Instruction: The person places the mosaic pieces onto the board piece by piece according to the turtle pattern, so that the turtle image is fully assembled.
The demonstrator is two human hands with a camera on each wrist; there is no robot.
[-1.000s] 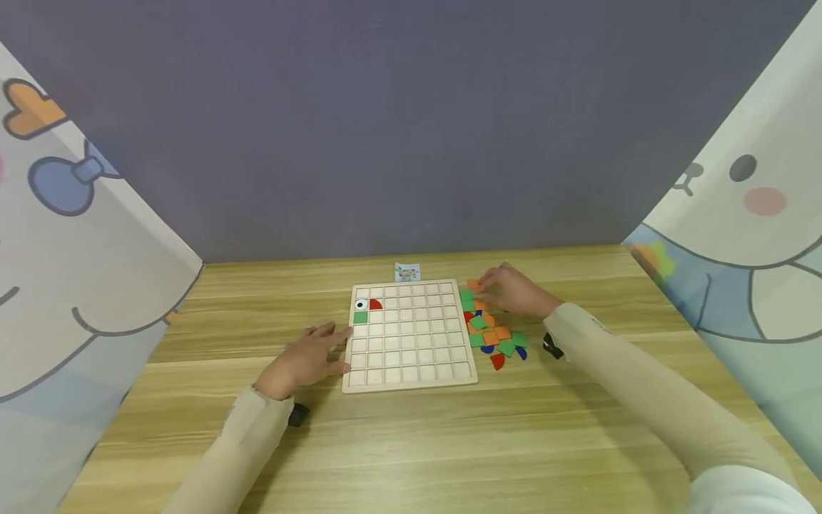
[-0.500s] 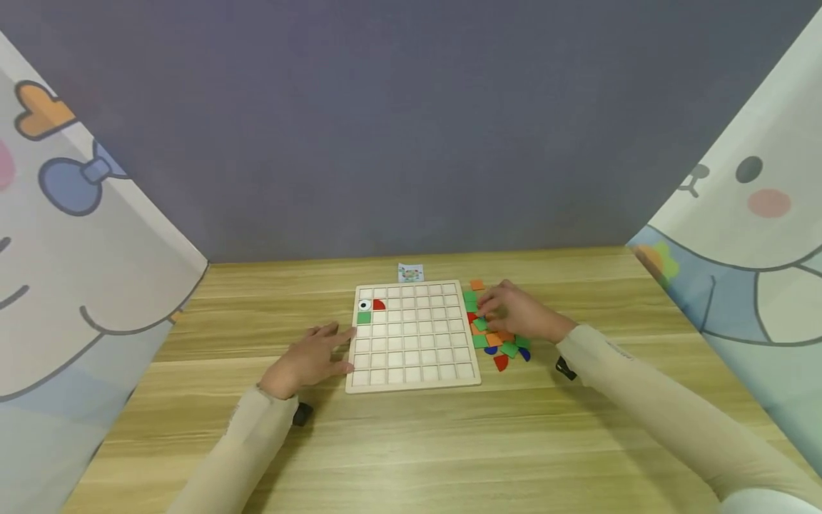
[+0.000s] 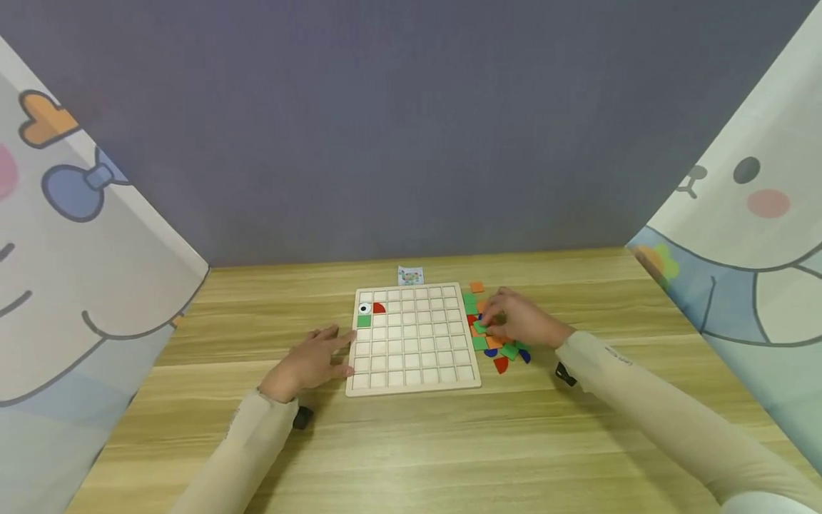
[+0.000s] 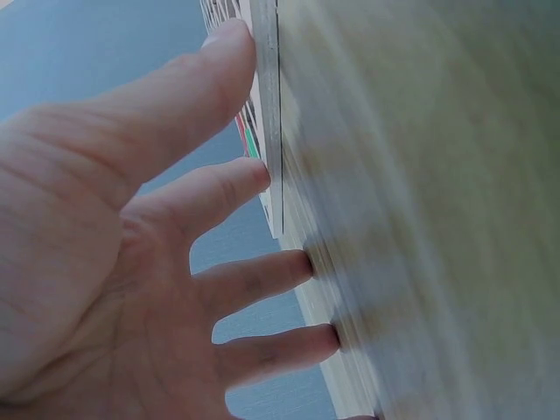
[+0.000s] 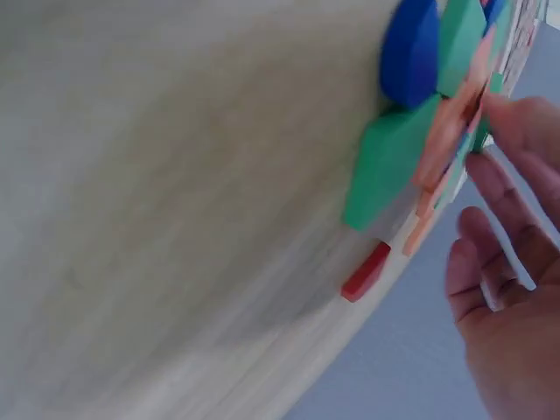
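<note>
My left hand (image 3: 308,365) lies relaxed, thumb and forefinger touching the left edge of the board (image 3: 409,332). On the board, unchanged, sit an eye (image 3: 364,308), a green square (image 3: 364,321) and a red quarter (image 3: 379,308). Just beyond its right edge, a green tile (image 3: 479,328) in the pile (image 3: 479,344) is now pinched by my right hand (image 3: 523,319), fingers bent, which has left the far orange tile (image 3: 477,287); I judge I'm picking out a piece.
</note>
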